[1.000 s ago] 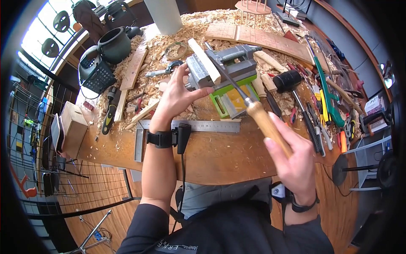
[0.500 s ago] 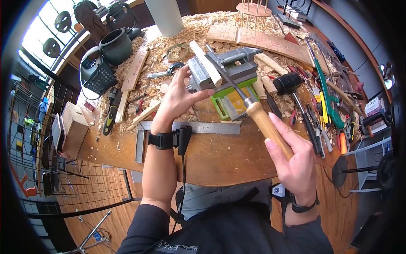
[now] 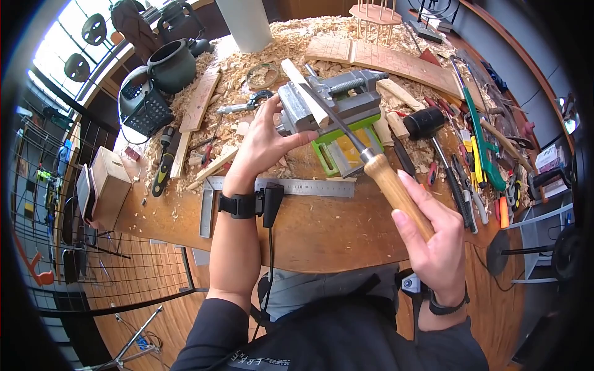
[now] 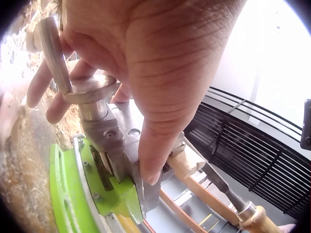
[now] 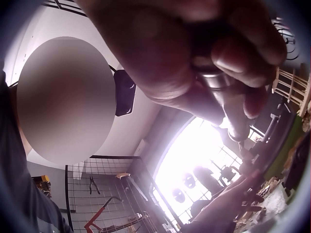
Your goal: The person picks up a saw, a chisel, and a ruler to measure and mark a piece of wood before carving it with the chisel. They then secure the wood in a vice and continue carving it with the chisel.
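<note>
A pale wooden strip (image 3: 303, 89) sticks up at a slant, clamped in a grey metal vise (image 3: 356, 105) on a green base (image 3: 331, 154). My left hand (image 3: 263, 139) rests against the vise's left end, thumb straight along its near side and fingers spread behind. In the left wrist view, the left fingers spread around the vise's round screw end (image 4: 92, 90), and the thumb touches the body. My right hand (image 3: 436, 241) grips the wooden handle of a file (image 3: 396, 191), forefinger and thumb along it. The dark blade lies along the strip's right side.
Wood shavings (image 3: 297, 34) cover the back of the bench. A steel square (image 3: 315, 187) lies near the front. On the right are a black mallet (image 3: 424, 123), a green saw (image 3: 476, 130) and several tools. A basket (image 3: 145, 114) and pot (image 3: 170, 68) stand left.
The whole scene has shifted slightly right and down in the head view. Both hands, the file and the strip keep nearly the same places relative to the vise.
</note>
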A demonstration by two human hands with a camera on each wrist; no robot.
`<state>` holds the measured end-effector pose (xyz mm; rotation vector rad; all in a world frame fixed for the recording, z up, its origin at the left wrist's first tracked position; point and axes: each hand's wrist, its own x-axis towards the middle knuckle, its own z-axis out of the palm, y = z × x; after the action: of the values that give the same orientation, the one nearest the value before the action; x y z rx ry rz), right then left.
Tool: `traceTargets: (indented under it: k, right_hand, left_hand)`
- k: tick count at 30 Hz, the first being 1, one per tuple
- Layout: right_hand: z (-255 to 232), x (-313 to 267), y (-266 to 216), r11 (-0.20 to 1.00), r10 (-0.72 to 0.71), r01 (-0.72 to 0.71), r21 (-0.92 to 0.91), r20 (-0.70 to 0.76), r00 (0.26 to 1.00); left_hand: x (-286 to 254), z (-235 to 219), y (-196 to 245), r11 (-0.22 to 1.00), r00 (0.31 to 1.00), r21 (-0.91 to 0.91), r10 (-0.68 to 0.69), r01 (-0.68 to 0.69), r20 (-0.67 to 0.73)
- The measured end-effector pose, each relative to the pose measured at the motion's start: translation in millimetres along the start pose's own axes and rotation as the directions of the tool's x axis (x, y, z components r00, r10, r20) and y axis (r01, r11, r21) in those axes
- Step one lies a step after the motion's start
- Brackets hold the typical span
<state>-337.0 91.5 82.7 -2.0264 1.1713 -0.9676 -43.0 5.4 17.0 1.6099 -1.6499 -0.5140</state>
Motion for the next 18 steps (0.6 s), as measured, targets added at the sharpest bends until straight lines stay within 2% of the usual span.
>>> traceTargets:
  k: [2, 4, 18]
  right_hand:
    - [-0.5, -2.5, -0.1, 1.0, -0.022, 0.021, -0.017, -0.022, 1.0]
    - [-0.5, -2.7, -1.4, 1.0, 0.015, -0.016, -0.018, -0.058, 0.998]
    - [5.1, 9.1, 4.0, 1.0, -0.021, 0.021, -0.004, -0.02, 1.0]
  left_hand:
    - [1.9, 1.3, -5.0, 1.0, 1.0, 0.008, 0.003, -0.003, 0.001]
    - [1.9, 1.9, -7.4, 1.0, 1.0, 0.015, 0.007, -0.007, 0.001]
    - [1.3, 0.0, -2.1, 0.999, 0.999, -0.003, -0.035, 0.035, 0.02]
